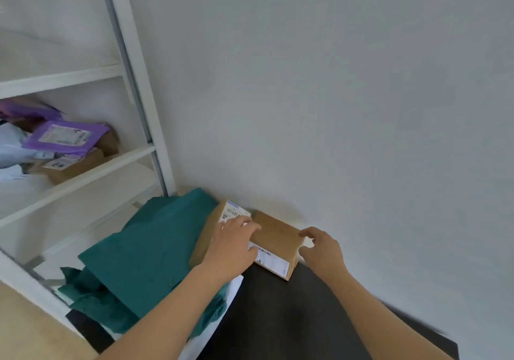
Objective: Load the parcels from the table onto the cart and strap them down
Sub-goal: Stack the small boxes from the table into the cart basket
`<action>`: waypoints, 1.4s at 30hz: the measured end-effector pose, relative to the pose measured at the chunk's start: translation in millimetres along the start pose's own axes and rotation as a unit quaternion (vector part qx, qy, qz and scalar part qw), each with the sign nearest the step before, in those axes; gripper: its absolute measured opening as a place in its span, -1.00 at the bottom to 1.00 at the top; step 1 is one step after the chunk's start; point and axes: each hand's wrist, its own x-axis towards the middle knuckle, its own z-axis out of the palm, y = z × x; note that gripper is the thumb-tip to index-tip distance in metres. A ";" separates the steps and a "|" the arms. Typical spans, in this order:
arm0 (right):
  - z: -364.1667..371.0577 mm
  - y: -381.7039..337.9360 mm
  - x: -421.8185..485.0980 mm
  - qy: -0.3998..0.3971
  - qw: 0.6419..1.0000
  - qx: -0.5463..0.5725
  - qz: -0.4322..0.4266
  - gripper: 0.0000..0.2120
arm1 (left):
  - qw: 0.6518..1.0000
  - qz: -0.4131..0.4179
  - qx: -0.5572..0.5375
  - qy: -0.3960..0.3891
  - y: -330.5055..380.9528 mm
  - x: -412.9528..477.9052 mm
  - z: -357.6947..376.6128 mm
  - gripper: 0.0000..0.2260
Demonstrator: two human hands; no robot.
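A small cardboard box (275, 238) with a white shipping label lies on the dark table (278, 318) against the wall. My left hand (232, 244) rests on its left side and top, and my right hand (319, 245) cups its right end with fingers curled around the corner. A second cardboard box (212, 227) with a barcode label lies just left of it, partly under my left hand. Green mailer bags (144, 251) are piled on the table's left part, over a white parcel (232, 290). No cart or strap is in view.
A white shelving unit (139, 81) stands at the left against the wall. One of its shelves holds purple mailers (64, 137), pale blue bags (14, 148) and brown boxes (72, 167). The grey wall (333, 81) runs right behind the table.
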 end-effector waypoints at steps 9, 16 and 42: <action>40.4 -5.8 45.5 -0.071 0.983 -0.167 0.014 -0.43 | 0.997 0.044 -0.006 -0.058 -27.7 57.4 19.3 -0.61; 48.1 0.0 47.2 -0.064 0.965 -0.253 0.003 -0.35 | 0.995 0.063 -0.012 -0.070 -34.2 73.1 29.6 -0.63; -38.2 98.7 -89.5 0.012 0.963 0.128 0.237 -0.41 | 0.948 -0.009 -0.315 -0.033 57.2 10.4 64.8 -0.62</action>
